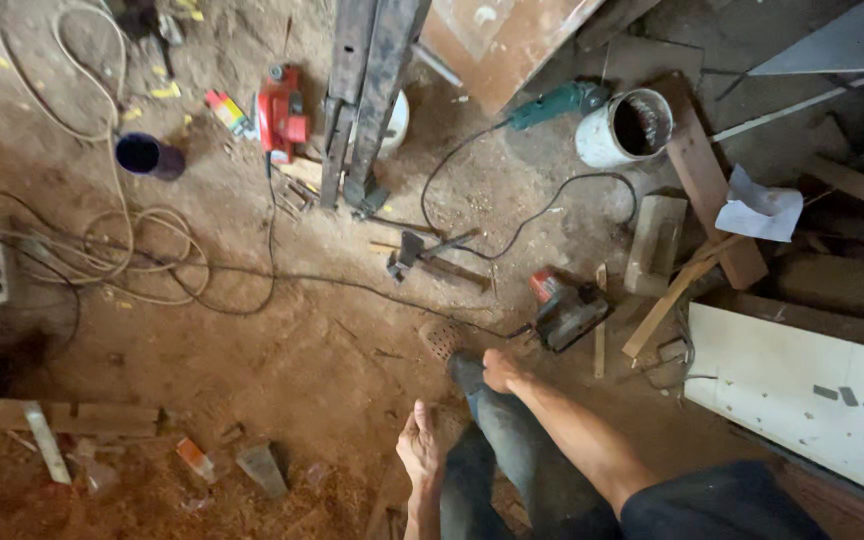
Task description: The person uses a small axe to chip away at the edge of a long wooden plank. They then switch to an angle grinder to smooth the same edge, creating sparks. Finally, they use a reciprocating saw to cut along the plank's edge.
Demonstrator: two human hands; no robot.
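Head view: my right hand (499, 369) rests loosely closed on my knee (472, 375), left hand (419, 447) open, empty; best reach steadily toward the circular saw (564, 312) on the floor.

Bare forearms, a dark short sleeve on the right arm, and grey-blue trousers.

Left hand (419, 448) open, right hand (500, 370) fisted

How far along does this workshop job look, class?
Done: sawdust covers the dirt floor, suggesting earlier cutting. In hand: nothing; the left hand and right hand are empty, the right nearest the red-and-black power saw. Left: the wooden offcuts lie loose beside it.
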